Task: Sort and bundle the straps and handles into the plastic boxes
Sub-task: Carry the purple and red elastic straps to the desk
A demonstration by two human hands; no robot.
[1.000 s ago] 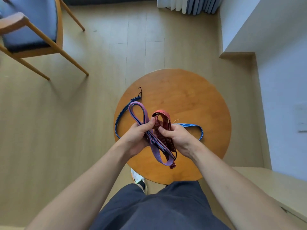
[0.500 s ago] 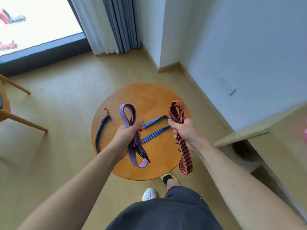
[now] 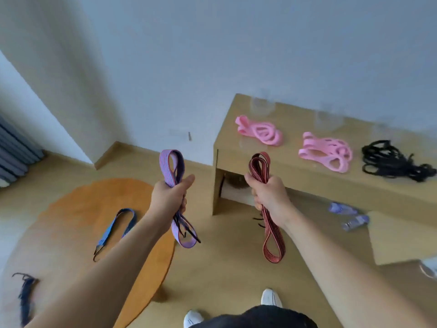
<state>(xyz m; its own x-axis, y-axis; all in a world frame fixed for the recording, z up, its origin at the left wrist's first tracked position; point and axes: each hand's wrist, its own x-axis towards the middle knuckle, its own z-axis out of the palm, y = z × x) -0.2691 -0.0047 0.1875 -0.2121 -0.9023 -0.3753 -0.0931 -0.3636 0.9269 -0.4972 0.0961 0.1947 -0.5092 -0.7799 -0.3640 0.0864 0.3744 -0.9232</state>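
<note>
My left hand (image 3: 169, 200) grips a folded purple strap (image 3: 172, 166) whose loops stick out above and below the fist. My right hand (image 3: 269, 197) grips a folded dark red striped strap (image 3: 272, 242) the same way. Both are held up in the air, apart from each other. A blue strap (image 3: 118, 227) with a hook lies on the round orange table (image 3: 78, 209) at the lower left. On the wooden bench (image 3: 295, 174) to the right lie two pink strap bundles (image 3: 260, 132) (image 3: 326, 151) and a black bundle (image 3: 392, 162). Clear plastic boxes (image 3: 262, 106) stand blurred at the bench's back.
A grey wall fills the upper view. A dark blue strap (image 3: 26, 294) lies at the lower left. Plastic bottles (image 3: 347, 215) lie on the floor under the bench, beside a lower wooden surface (image 3: 402, 237). My white shoes (image 3: 270, 298) show at the bottom.
The view has swung right and up from the round table to the bench. Both hands, which pulled the two straps apart, carry them toward the bench.
</note>
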